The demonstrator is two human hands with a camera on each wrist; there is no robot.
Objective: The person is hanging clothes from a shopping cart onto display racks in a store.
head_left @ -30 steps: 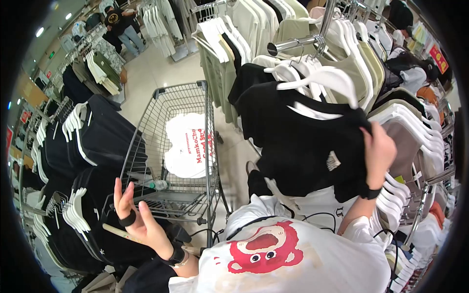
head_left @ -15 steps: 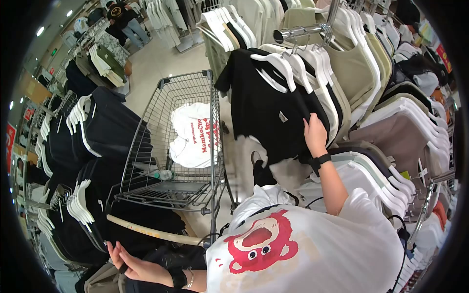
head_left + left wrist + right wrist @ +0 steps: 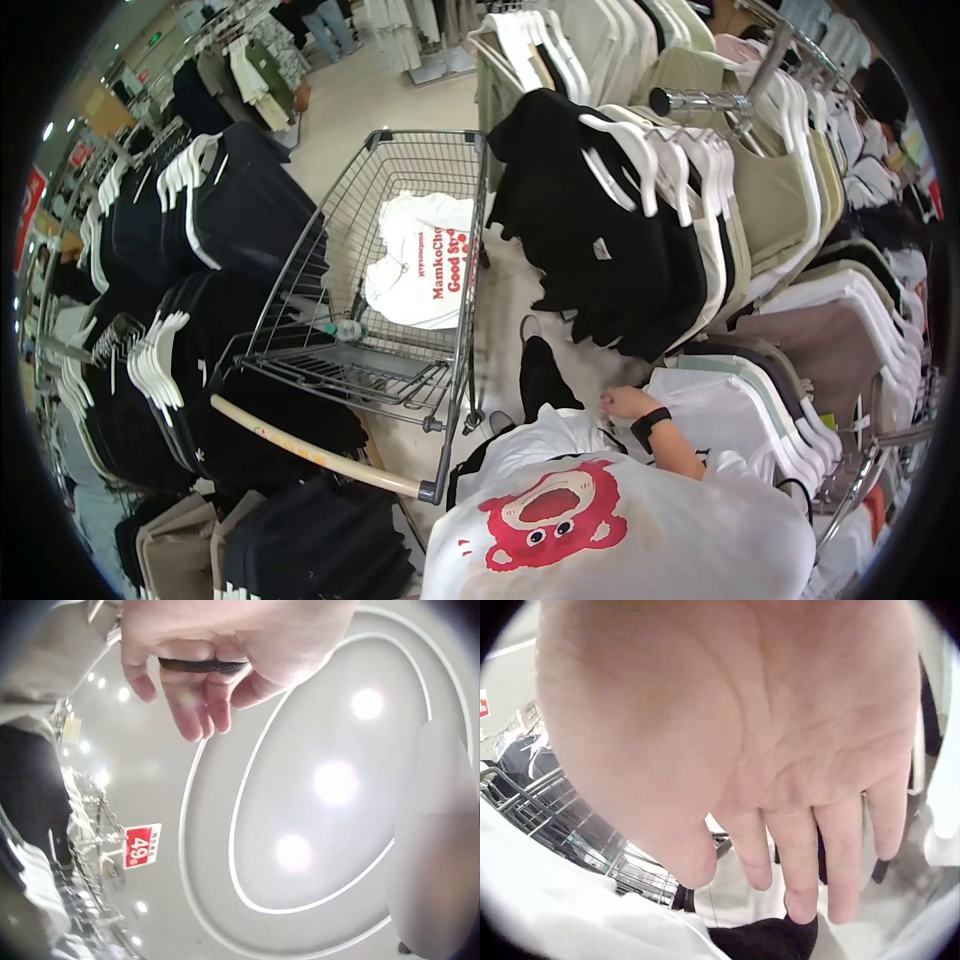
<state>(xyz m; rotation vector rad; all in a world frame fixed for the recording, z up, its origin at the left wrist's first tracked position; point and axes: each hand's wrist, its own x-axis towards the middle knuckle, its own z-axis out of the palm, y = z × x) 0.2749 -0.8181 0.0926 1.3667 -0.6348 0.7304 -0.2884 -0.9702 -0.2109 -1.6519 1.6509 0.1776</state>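
My right hand [image 3: 628, 402] is low in front of my body, beside a white shirt [image 3: 690, 395] on the lower rail. In the right wrist view its palm faces the camera with relaxed fingers and nothing in them. Only the left wrist view shows my left hand [image 3: 255, 637], its fingers hanging loosely bent around nothing. A dark band [image 3: 202, 666] crosses that hand. Up and ahead of the right hand, a black T-shirt [image 3: 620, 270] with a small pale patch hangs on a white hanger [image 3: 630, 150] at the front of its rail.
A wire shopping cart [image 3: 330, 240] with a beige handle [image 3: 310, 450] stands to the left, holding a white garment with red print [image 3: 415, 260] and a bottle [image 3: 345, 330]. Racks of dark clothes [image 3: 240, 210] line the left side. A metal rail end [image 3: 690, 100] juts out at right.
My right hand has let go of the black T-shirt and dropped toward my body. The shirt now hangs among the others. My left hand has gone down out of the head view.
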